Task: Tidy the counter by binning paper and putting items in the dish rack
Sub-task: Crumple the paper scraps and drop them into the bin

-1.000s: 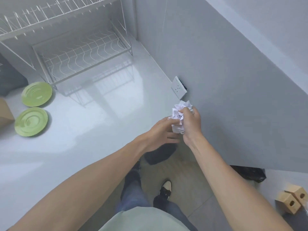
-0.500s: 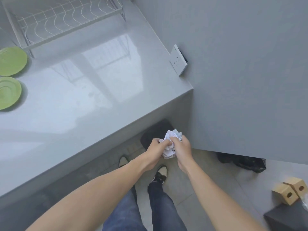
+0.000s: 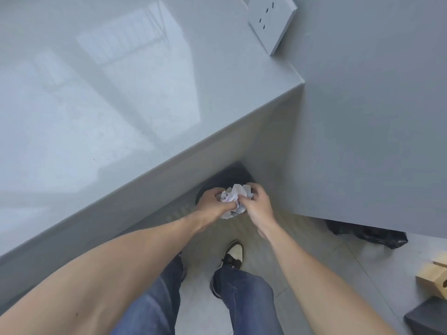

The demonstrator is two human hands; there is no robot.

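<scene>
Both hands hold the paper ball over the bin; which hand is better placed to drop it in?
Probably the right hand: it grips the crumpled white paper ball from directly over the dark round bin, while the left hand sits nearer the rim.

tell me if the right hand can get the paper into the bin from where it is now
Probably yes. The right hand and left hand both grip the crumpled paper right above the dark bin, nothing lying between. The counter edge overhangs the bin's far side only.
</scene>
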